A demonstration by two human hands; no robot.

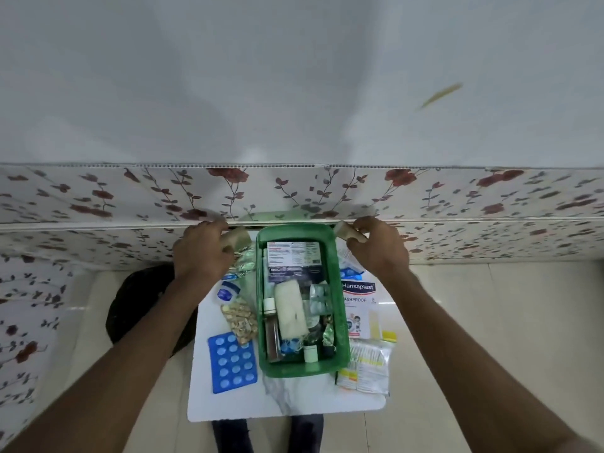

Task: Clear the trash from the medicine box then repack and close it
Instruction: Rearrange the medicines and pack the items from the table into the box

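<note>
Both hands are gripping tan rolls: left hand (201,248) left of the green medicine box (340,322), right hand (379,248) right (lid off, contents showing).

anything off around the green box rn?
Yes. Supplies lie outside the green box: blue blister pack and gold strips on one side, Hansaplast pack and sachets on the other. No lid on it.

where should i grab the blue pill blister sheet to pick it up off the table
Pinch the blue blister sheet by its near-left corner, coming from the left. It lies flat on the white table, its left edge is clear, while a tan blister strip overlaps its far edge and the green box crowds its right.
</note>
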